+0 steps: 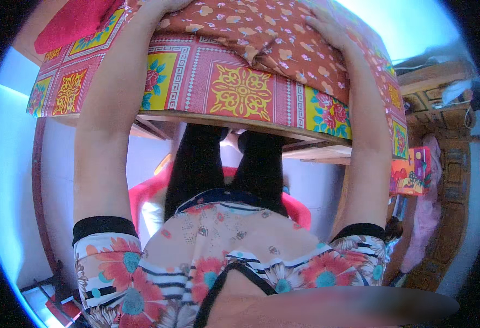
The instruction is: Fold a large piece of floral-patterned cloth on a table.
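A brown cloth with a flower print [281,45] lies spread and slightly wrinkled over the far part of the table, one edge hanging toward me at the right. My left hand [176,5] is at the top edge of the picture by the cloth's left side, its fingers mostly cut off. My right hand [328,29] rests on the cloth's right part, fingers apart and pointing inward. Beneath the cloth is a pink and yellow patterned table cover [242,90].
A bright pink cloth [76,24] lies on the table's far left. Below the table's near edge is a red plastic chair [297,211]. To the right are an orange and purple box [412,172], a pale pink cloth [422,221] and carved wooden furniture [453,180].
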`<state>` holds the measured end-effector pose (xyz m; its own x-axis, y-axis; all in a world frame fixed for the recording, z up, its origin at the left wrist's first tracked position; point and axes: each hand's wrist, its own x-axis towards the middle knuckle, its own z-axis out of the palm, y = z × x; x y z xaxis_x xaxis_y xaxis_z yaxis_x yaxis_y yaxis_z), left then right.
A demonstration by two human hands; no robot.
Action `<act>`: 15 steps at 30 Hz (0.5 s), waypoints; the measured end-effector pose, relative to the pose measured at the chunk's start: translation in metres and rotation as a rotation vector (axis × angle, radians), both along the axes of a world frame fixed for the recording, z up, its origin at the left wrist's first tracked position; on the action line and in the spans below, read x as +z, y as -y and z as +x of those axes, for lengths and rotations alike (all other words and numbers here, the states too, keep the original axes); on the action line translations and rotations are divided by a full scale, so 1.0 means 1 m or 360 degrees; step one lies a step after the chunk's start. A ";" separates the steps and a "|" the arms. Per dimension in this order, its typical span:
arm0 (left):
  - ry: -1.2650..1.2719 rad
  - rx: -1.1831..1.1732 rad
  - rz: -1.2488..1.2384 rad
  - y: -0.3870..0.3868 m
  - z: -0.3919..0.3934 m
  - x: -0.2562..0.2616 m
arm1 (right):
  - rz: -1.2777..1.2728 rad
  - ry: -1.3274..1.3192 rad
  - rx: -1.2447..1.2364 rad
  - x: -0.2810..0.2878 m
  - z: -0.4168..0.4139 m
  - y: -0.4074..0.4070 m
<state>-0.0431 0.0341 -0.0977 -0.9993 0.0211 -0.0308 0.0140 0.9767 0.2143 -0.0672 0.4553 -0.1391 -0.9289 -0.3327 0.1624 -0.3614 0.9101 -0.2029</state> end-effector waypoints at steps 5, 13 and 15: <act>-0.0007 0.0013 -0.0009 0.000 -0.001 -0.001 | -0.0149 -0.0011 0.0149 -0.012 -0.007 -0.031; 0.0040 0.0062 -0.0027 -0.004 0.001 0.002 | 0.0185 -0.0045 -0.0179 0.000 0.015 -0.060; 0.0050 0.0037 -0.0037 -0.004 0.000 0.002 | 0.0192 -0.0082 -0.0235 -0.003 0.021 -0.074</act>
